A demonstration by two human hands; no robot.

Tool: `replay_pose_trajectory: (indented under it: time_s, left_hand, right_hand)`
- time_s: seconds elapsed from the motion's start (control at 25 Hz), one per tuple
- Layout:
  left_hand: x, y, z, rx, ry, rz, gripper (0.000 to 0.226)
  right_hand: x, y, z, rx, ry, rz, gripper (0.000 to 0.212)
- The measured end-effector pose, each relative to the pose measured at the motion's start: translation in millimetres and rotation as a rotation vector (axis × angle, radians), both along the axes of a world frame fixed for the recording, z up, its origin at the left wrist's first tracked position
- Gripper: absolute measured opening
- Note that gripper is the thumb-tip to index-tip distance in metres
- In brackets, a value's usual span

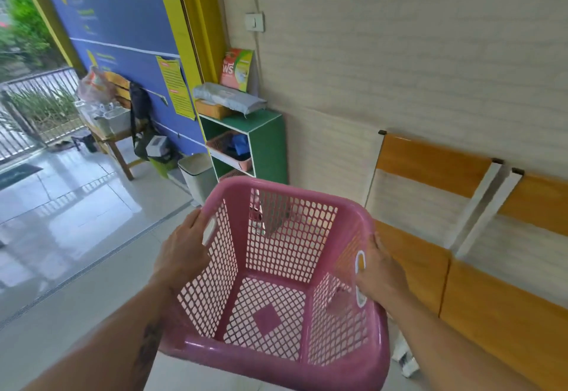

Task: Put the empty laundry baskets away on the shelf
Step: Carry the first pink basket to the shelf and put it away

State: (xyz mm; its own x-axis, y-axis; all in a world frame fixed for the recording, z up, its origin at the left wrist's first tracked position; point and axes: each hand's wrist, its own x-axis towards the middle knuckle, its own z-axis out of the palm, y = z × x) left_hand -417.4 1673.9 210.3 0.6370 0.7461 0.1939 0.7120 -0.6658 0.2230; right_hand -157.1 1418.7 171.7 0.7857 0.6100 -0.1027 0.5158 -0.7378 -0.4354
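We carry the empty pink basket (276,270) toward the green shelf (264,141), left hand (181,252) and right hand (379,270) clamped on its side rims. It looks light and slightly flexible, so we judge the rim handles the best hold.

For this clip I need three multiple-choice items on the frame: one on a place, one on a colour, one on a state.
1. Where does the green shelf stand?
A. against the wall ahead, beside the yellow door frame
B. behind the wooden benches
C. outside by the railing

2. What colour is the laundry basket being carried?
A. blue
B. pink
C. white

3. What is inside the carried basket?
A. folded clothes
B. a detergent box
C. nothing

Key: 1 A, the shelf sits against the wall just right of the yellow frame. 2 B, its mesh walls and rim are pink. 3 C, the bare mesh bottom shows, with the left hand and right hand each in a grip on a side rim.
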Motion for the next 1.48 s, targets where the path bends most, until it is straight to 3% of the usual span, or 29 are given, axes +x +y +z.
replay_pose_trajectory:
  time_s: [0.24, 0.48, 0.72, 0.92, 1.16, 1.32, 1.48]
  left_hand:
    - [56, 147, -24, -0.026, 0.001, -0.044, 0.089]
    - [152, 305, -108, -0.187, -0.052, -0.197, 0.088]
    - [241, 414, -208, -0.322, -0.041, -0.332, 0.09]
    - [300, 456, -322, -0.337, -0.055, -0.378, 0.092]
    - [331, 475, -436, -0.336, -0.024, -0.384, 0.091]
    - [341, 477, -468, -0.372, 0.018, -0.438, 0.096]
    - [351, 472, -441, -0.427, 0.243, -0.418, 0.106]
  right_hand:
    - [48, 137, -26, 0.022, -0.026, -0.014, 0.1]
    - [94, 262, -83, -0.107, 0.0, -0.185, 0.103]
    - [146, 344, -155, -0.267, 0.015, -0.356, 0.091]
    - [185, 379, -250, -0.406, 0.01, -0.406, 0.086]
    - [208, 407, -341, -0.402, 0.064, -0.473, 0.096]
    - [208, 400, -375, -0.41, 0.135, -0.494, 0.103]
    - [210, 387, -360, -0.423, 0.213, -0.461, 0.092]
